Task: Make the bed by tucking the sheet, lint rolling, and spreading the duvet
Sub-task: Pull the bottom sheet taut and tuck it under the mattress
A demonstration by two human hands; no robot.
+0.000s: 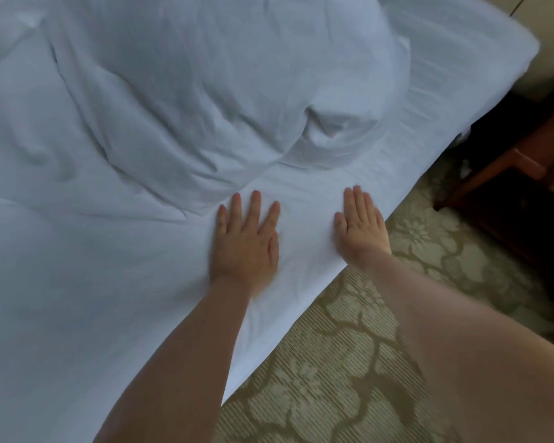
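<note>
step: smoothing sheet (301, 251) along bed edge | left hand (245, 239) and right hand (360, 223) lying flat, fingers straight, holding nothing | duvet (173, 107) bunching just beyond fingertips | advice: sweeping outward toward edge, pressing evenly

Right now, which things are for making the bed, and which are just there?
For the job: sheet, duvet, left hand, right hand, both pressing flat on the sheet.
Just there: carpet, wooden furniture.
</note>
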